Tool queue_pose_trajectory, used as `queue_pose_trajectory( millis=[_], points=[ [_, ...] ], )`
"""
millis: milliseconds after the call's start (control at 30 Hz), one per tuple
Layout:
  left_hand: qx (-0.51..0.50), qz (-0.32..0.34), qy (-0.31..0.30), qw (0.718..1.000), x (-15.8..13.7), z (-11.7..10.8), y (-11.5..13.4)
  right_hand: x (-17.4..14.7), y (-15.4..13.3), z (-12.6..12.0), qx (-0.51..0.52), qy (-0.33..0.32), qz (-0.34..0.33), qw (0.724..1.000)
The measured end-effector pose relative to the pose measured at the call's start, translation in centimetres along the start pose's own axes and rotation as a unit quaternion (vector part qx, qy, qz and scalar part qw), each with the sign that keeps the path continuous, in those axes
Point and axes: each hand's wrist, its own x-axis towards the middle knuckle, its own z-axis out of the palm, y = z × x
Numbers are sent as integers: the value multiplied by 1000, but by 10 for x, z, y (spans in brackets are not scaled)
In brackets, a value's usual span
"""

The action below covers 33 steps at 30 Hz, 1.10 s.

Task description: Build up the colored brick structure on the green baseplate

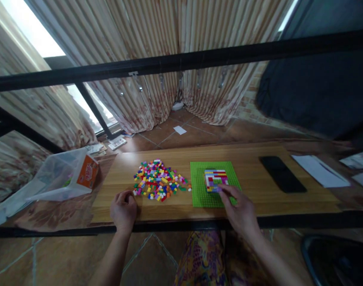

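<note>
On a green baseplate (199,198) stands a low block built of toy bricks (213,178), with red, white, yellow and purple rows. My right hand (239,210) reaches over the plate's near right part, thumb and forefinger pinched at the block's front right corner. A small purple brick (219,189) shows at those fingertips, against the block. Left of the plate lies a loose heap of small coloured bricks (160,178). My left hand (124,208) rests closed at the table's front edge, beside the heap's near left side; the inside of its curled fingers is hidden.
A black phone (282,174) lies on the wooden table (175,212), right of the plate. Beyond the table's left end stands a clear plastic box (60,174) with an orange label. White papers (321,171) lie past the right end. A dark rail (181,63) crosses behind.
</note>
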Motion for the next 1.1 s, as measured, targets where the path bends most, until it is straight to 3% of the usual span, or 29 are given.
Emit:
queue_pose_trajectory(
  millis=[167, 533, 833, 1000, 1100],
  points=[
    [9, -3, -9, 1000, 2, -1, 1, 16, 33, -19, -23, 79, 69, 994],
    [17, -2, -12, 1000, 3, -2, 2, 21, 41, 10, -81, 143, 11, 986],
    [10, -19, -13, 1000, 1, -2, 3, 23, 47, 5, -30, 115, 1, 993],
    [6, -11, -14, 1000, 1, -4, 6, 23, 50, 4, 40, 96, 39, 994],
    [8, -8, -18, 1000, 1, -5, 7, 26, 54, 4, 92, 124, 77, 985]
  ],
)
